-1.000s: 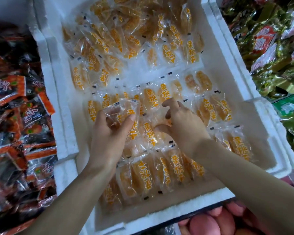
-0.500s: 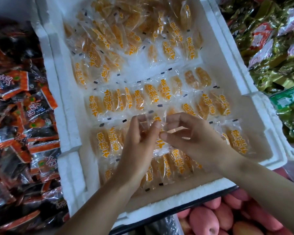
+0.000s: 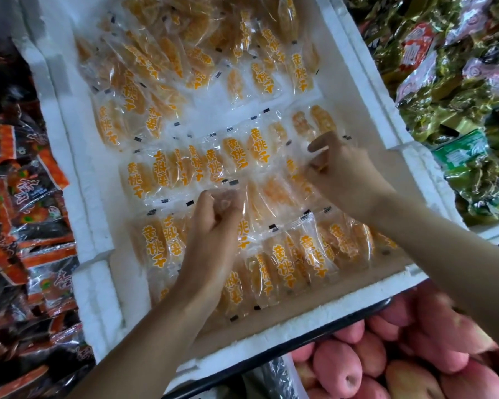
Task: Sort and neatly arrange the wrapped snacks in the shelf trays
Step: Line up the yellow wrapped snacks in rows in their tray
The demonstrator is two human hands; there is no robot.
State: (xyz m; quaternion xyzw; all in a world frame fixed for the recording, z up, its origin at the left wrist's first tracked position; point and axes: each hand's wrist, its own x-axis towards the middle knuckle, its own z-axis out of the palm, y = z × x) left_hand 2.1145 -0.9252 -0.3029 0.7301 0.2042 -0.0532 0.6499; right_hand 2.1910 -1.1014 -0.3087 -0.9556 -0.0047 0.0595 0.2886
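Note:
A white foam tray (image 3: 360,90) holds several clear packets of orange dried peach (image 3: 196,165), laid in overlapping rows near me and heaped loosely at the far end. My left hand (image 3: 211,240) is over the middle rows, its fingers curled round the top edge of a clear peach packet (image 3: 241,226). My right hand (image 3: 343,171) is farther right, pinching the edge of another clear packet (image 3: 297,174) at the right end of the second row.
A tray of black and orange wrapped snacks (image 3: 26,220) lies on the left. Green and gold wrapped snacks (image 3: 458,90) fill the tray on the right. Pink fruit (image 3: 401,361) sits below the foam tray's near edge (image 3: 285,335).
Both hands were together on one packet at the tray's middle. They have since parted: the left stays over the middle rows, the right has moved up and to the right.

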